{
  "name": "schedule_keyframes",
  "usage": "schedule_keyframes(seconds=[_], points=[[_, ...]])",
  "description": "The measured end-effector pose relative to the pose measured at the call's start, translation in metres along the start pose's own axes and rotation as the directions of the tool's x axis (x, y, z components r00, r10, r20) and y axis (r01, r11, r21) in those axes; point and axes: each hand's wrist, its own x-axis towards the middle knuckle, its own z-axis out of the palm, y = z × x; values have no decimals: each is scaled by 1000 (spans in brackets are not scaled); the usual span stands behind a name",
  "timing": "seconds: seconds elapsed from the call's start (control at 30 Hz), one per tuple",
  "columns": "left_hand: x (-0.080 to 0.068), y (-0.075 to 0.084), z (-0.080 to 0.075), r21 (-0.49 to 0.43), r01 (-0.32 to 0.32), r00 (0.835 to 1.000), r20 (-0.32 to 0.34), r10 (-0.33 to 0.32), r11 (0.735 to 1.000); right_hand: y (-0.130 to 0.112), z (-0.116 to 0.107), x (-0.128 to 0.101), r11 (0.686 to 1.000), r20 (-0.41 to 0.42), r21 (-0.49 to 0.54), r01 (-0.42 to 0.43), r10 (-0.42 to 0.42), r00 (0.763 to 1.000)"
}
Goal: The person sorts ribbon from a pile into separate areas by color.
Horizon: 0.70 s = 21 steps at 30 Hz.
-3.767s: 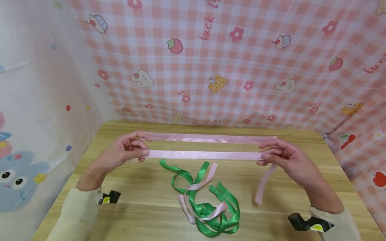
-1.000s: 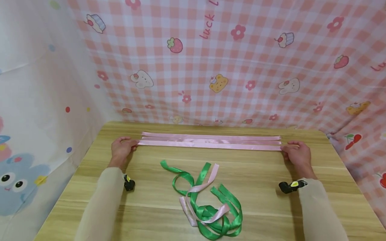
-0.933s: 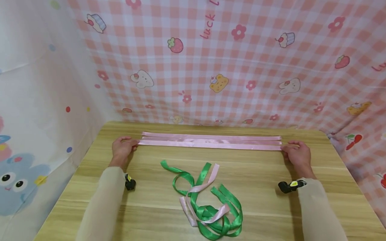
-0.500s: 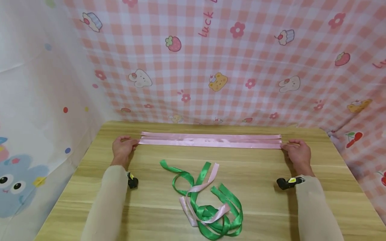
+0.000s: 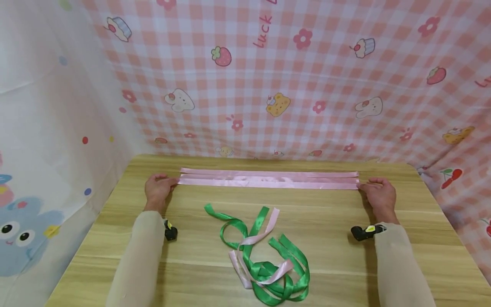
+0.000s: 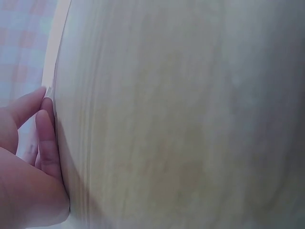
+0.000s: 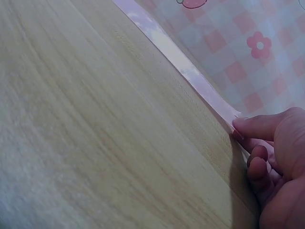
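Note:
A pink satin ribbon (image 5: 268,184) stretches straight across the far part of the table, nearest to me of three parallel pink strips. Its left end is pinched between thumb and finger of my left hand (image 5: 158,191), also seen in the left wrist view. My right hand (image 5: 381,198) pinches the right end; in the right wrist view the thumb lies on top of the ribbon (image 7: 176,57). Just behind are two more pink ribbons, the farthest strip (image 5: 299,174) lying flat with a narrow gap at its ends.
Tangled green ribbons (image 5: 301,260) and pink ribbon pieces (image 5: 273,221) lie loosely on the wooden table (image 5: 199,264) between my forearms. A pink checked cloth (image 5: 245,81) hangs behind the table's far edge. A white patterned cloth (image 5: 46,111) hangs at the left.
The near pink ribbon was held raised with a loose tail at the right; it has come down beside the other strips. My hands spread apart to its ends. Lately it shifted slightly backward.

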Motion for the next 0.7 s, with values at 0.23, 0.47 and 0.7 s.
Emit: schedule_keyframes(seconds=[0.23,0.47,0.7], points=[[-3,-2,-2,-29,-9,1000,0,9,1000,0,0,-1,998,9,55,-14,13,1000],[-4,-3,-5,-245,4,999,45,7,970,1,-2,-8,998,48,69,12,-15,999],[-27,1,-6,13,-164,986,46,163,986,-7,-6,-32,970,162,-155,186,-161,974]])
